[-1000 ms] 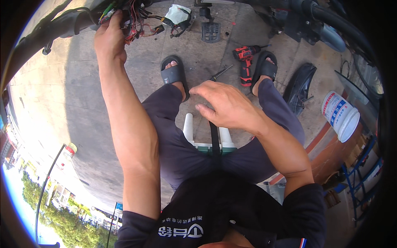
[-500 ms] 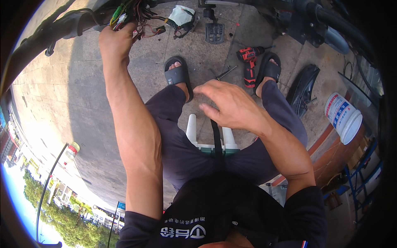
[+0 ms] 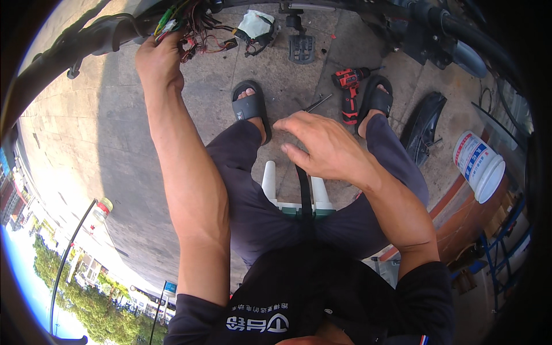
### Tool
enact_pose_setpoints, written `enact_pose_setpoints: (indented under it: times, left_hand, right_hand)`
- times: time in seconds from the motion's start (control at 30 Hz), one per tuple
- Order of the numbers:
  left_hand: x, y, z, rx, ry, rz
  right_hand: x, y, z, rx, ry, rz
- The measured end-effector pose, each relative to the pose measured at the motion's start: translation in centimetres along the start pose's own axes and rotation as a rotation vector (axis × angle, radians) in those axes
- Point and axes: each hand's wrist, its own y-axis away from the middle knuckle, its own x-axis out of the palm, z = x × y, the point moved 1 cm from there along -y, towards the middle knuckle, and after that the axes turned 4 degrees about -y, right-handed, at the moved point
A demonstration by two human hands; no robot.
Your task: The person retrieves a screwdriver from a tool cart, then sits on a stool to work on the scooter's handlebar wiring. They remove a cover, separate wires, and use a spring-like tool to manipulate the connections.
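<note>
At the upper left, my left hand [image 3: 158,60] is closed on a bundle of wires [image 3: 198,26] beside a black vehicle frame tube [image 3: 103,34]. A green connector [image 3: 165,20] and a white connector [image 3: 169,26] stick out above its fingers, whose tips are partly hidden. My right hand [image 3: 322,141] hovers palm down between my knees, with thumb and forefinger apart and nothing visible in it. Just beyond it on the ground lies a thin metal tool [image 3: 318,103], partly hidden by the hand.
A red and black cordless drill [image 3: 347,92] lies by my right sandal [image 3: 377,103]. Near the wires sits a white-topped wired part [image 3: 256,26], with a pedal [image 3: 302,49] beside it. A curved black part [image 3: 422,126] and a white bucket [image 3: 480,167] are at the right.
The view has shifted slightly, so the ground things appear a little lower and to the right. My left hand stays at the wires; my right hand keeps its pose.
</note>
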Motion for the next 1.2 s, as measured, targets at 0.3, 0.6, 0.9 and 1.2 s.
enact_pose_setpoints:
  times: [0.3,0.6,0.9,1.2]
  left_hand:
    - [-0.1,0.2,-0.2,-0.02,0.047,-0.012]
    - [-0.1,0.6,-0.9,-0.046,0.132,-0.05]
    - [-0.4,0.9,-1.8,-0.102,0.149,-0.044]
    - [-0.6,1.4,-2.3,-0.098,0.181,-0.012]
  right_hand:
    - [0.0,-0.2,0.1,-0.006,-0.003,-0.01]
    - [0.3,-0.7,0.2,-0.01,0.002,0.004]
    - [0.0,-1.1,0.5,0.032,-0.007,0.078]
    - [-0.1,-1.2,0.5,0.014,0.003,0.068]
